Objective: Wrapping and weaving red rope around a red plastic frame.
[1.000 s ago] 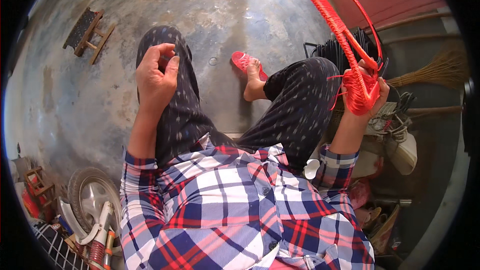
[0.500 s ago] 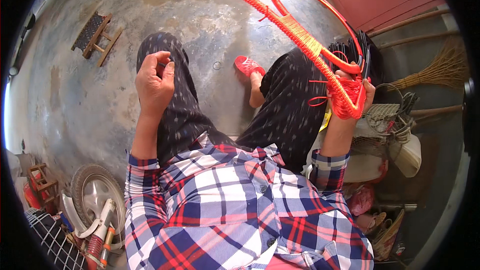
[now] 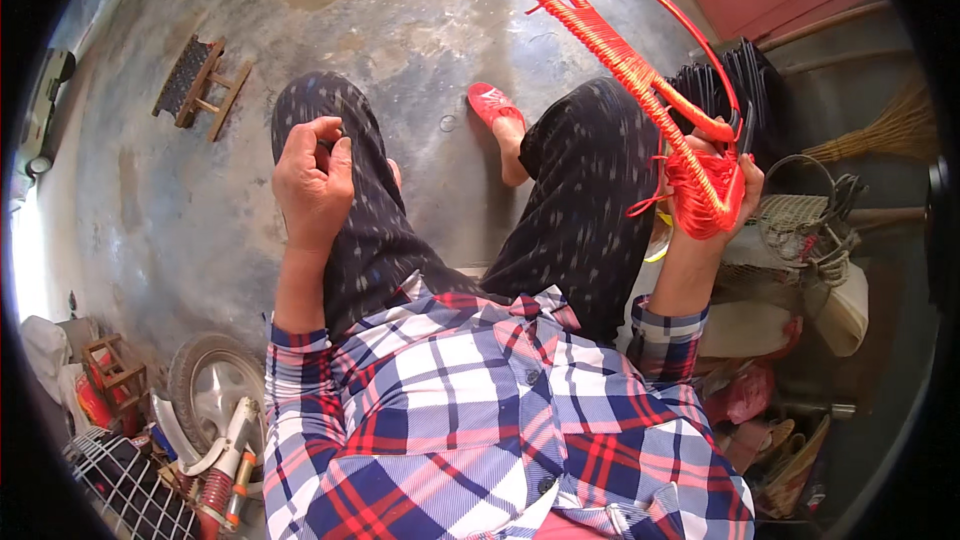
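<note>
My right hand (image 3: 748,192) is closed round the lower corner of a long frame wrapped in red cord (image 3: 622,60). The frame rises past the upper edge of the picture, with a curved loop inside it. A bundle of red cord (image 3: 706,198) sits at the held corner, and loose red ends stick out on its left side. My left hand (image 3: 315,185) is raised above my left knee, thumb and forefinger pinched together. Something small and dark shows at the fingertips, too small to name.
A small wooden stool (image 3: 205,88) lies on the concrete floor at the far left. Black folded items (image 3: 745,80), a straw broom (image 3: 885,130) and a wire basket (image 3: 795,215) are on the right. A wheel (image 3: 212,385) and a wire crate (image 3: 130,485) occupy the lower left.
The red cord-wrapped frame sits slightly further right, its top now cut off by the picture's edge. My left hand keeps its pinch. The whole view has shifted a little.
</note>
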Action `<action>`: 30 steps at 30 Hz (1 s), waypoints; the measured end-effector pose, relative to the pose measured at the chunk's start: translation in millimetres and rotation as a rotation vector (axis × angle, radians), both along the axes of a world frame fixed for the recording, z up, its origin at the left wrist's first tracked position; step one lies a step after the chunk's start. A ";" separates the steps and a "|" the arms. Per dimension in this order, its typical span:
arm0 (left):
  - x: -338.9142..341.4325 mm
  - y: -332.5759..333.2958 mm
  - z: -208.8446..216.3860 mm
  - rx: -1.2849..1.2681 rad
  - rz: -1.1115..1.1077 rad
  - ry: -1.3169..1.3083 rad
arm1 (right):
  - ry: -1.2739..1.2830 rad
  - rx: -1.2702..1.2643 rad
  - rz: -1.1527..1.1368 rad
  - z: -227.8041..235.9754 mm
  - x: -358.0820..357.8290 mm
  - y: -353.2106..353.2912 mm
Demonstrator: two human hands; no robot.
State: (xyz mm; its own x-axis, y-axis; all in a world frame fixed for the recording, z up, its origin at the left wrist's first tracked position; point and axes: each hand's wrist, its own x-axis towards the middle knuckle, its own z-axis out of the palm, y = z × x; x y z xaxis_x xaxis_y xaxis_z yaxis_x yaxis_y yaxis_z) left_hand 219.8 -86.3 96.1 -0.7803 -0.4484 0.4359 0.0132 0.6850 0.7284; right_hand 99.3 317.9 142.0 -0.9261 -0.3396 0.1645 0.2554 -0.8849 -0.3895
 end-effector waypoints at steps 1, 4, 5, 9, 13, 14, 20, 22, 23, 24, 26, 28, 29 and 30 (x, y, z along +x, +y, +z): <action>-1.0 1.1 1.2 -0.007 -0.006 0.000 | -0.011 -0.061 0.032 0.3 -0.2 -2.6; -2.6 4.4 5.1 -0.037 -0.004 -0.018 | -0.042 -0.096 0.084 -0.3 -0.7 -12.2; -2.4 5.5 6.2 -0.052 0.008 -0.036 | -0.080 -0.082 0.051 0.8 -0.4 -14.6; 1.2 7.5 9.2 -0.042 0.008 -0.007 | -0.117 -0.010 -0.039 5.6 3.1 -26.7; 3.2 5.4 8.7 -0.009 0.038 0.005 | -0.126 0.105 -0.223 9.5 8.8 -43.2; 4.0 4.6 8.4 -0.029 0.039 0.008 | -0.140 0.089 -0.213 10.2 8.5 -46.9; 16.8 -4.2 12.6 0.018 0.109 -0.041 | -0.246 0.186 -0.279 8.6 2.2 -60.6; 26.9 -7.5 17.2 -0.015 0.124 -0.021 | -0.247 0.149 -0.263 4.7 -1.3 -59.3; 33.7 -8.9 19.8 -0.053 0.165 -0.028 | -0.246 0.136 -0.267 2.1 -3.5 -58.7; 34.7 -9.2 22.4 -0.060 0.190 -0.060 | -0.232 0.142 -0.288 -0.1 -7.9 -55.4; 53.3 -7.5 28.0 -0.080 0.220 -0.039 | -0.198 0.090 -0.225 -5.0 -7.8 -54.4; 65.9 -4.3 32.5 -0.050 0.248 -0.084 | -0.155 0.156 -0.219 -8.1 -7.0 -52.8; 72.1 -2.0 34.3 -0.069 0.214 -0.057 | -0.130 0.154 -0.206 -8.9 -3.5 -52.2; 75.6 0.1 34.5 -0.103 0.218 -0.018 | -0.121 0.164 -0.206 -9.0 -4.3 -53.9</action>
State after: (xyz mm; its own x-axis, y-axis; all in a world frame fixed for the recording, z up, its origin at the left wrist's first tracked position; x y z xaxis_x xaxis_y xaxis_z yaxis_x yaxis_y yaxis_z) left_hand 295.4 -86.2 130.6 -0.6779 -0.5610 0.4750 -0.1551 0.7408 0.6536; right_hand 95.1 264.0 133.0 -0.9878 -0.1553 0.0076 0.1299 -0.8507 -0.5093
